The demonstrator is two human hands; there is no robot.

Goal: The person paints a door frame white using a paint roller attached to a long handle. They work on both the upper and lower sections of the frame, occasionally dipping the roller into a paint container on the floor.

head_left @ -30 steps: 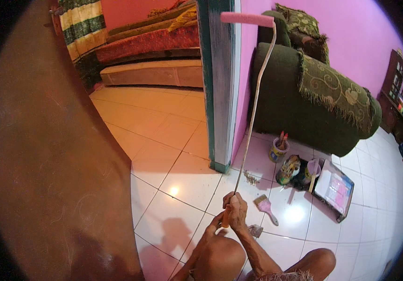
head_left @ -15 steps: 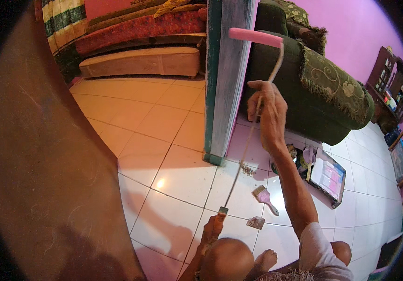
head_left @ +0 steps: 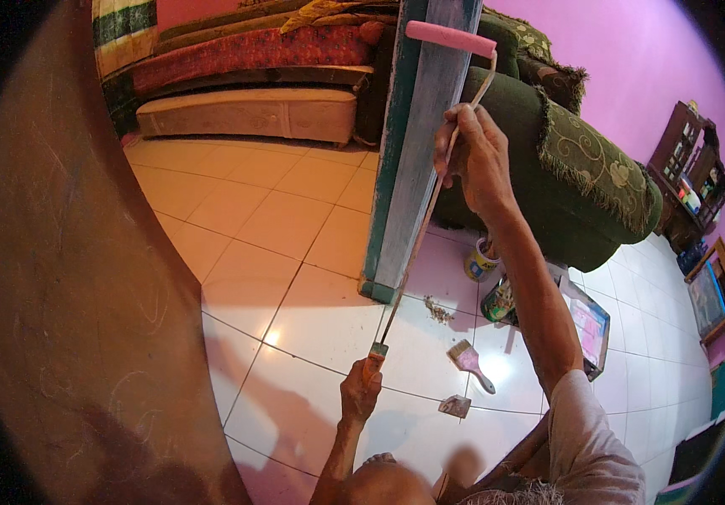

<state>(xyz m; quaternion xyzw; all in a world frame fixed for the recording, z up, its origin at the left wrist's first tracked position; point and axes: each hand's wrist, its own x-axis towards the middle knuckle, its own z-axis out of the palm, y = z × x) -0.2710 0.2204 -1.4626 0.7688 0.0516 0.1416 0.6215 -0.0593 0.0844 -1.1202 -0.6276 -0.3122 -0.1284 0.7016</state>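
Note:
I hold a long-handled paint roller (head_left: 417, 244) with a pink roller sleeve (head_left: 451, 38) at its top, pressed against a weathered teal and grey door frame post (head_left: 417, 143). My left hand (head_left: 361, 389) grips the orange lower end of the handle, low over the white floor tiles. My right hand (head_left: 474, 156) is raised and closed around the upper part of the pole, just below the sleeve. The pole runs slanted between both hands in front of the post.
A paint brush (head_left: 469, 360) and a small scraper (head_left: 455, 406) lie on the white tiles (head_left: 295, 328). Paint cans (head_left: 482, 261) and a tray (head_left: 588, 324) stand by a green sofa (head_left: 581, 177). A brown surface (head_left: 68, 295) fills the left. A dark shelf (head_left: 689, 189) stands against the pink wall.
My right hand left the lower handle, rose up the pole and now grips it near the roller sleeve. The view has moved closer to the post.

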